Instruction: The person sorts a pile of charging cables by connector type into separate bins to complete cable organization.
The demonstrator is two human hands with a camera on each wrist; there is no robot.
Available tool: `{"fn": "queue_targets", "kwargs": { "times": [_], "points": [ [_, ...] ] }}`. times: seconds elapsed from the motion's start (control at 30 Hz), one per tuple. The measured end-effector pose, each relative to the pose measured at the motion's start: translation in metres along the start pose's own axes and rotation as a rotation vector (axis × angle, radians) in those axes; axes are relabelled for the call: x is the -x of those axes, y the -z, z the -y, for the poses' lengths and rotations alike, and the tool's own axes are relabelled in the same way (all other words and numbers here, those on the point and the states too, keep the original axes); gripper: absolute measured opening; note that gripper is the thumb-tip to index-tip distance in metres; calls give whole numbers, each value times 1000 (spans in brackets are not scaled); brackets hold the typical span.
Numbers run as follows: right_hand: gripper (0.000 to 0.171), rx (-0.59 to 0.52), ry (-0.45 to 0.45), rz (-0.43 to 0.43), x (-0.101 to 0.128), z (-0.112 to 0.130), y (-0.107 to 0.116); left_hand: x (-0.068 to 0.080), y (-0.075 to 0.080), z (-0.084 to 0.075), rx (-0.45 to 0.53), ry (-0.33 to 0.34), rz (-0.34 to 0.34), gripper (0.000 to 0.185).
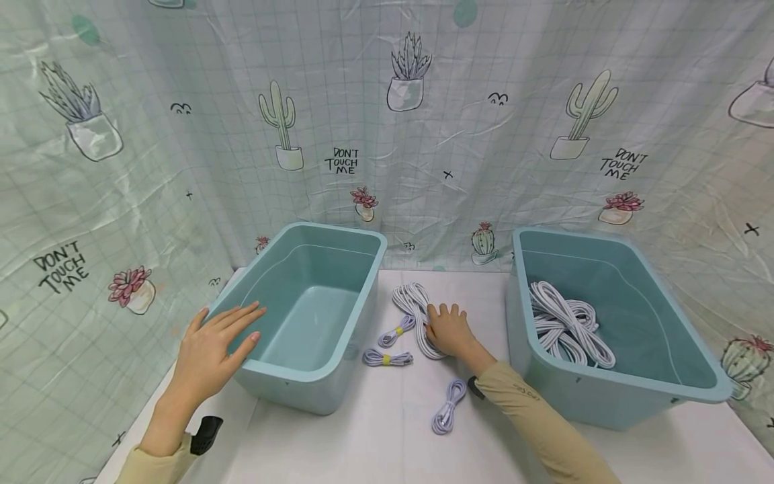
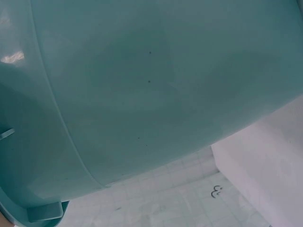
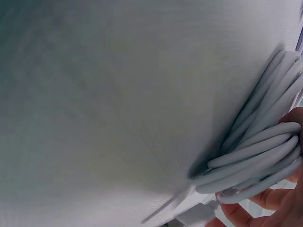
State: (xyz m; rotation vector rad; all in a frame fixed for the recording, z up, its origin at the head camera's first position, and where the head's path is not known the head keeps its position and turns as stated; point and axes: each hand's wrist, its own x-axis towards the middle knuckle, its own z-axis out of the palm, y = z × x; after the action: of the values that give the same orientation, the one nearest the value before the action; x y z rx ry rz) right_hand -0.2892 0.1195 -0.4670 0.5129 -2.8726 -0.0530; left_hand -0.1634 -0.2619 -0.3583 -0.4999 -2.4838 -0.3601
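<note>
— Item one, the table: what stood on it?

— Two teal plastic tubs. The left tub held nothing that I could see. The right tub held a heap of white cable. Between them lay one large white cable coil and three small lilac cable bundles: two with yellow ties near the left tub, a third nearer the front edge.

— Item two, the hands?

— Left hand: fingers straight and spread, resting flat on the near left rim of the left tub, gripping nothing. Right hand: lying over the near part of the large coil; the wrist view showed fingertips curled under the white strands, so it had hold of that coil against the tabletop.

— Step in hand, by your reckoning?

— Taking up the big coil, I judged; it was not yet lifted, lying on the table between the tubs. The left hand seemed to be steadying the empty tub.

— And the next move?

— A firm gather of all the loops so none trailed, then a lift clear of the small bundles just beside it. Which tub it belonged in I could not tell.
</note>
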Motion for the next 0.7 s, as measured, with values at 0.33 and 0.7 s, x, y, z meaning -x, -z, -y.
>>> {"fn": "queue_targets", "kwargs": {
  "times": [0.33,0.7],
  "points": [
    [40,-56,-28,-1,2,2,5,1,-1,1,8,2,-1,38],
    [40,-60,-28,-30,4,2,6,0,-1,1,8,2,-4,39]
  ]
}}
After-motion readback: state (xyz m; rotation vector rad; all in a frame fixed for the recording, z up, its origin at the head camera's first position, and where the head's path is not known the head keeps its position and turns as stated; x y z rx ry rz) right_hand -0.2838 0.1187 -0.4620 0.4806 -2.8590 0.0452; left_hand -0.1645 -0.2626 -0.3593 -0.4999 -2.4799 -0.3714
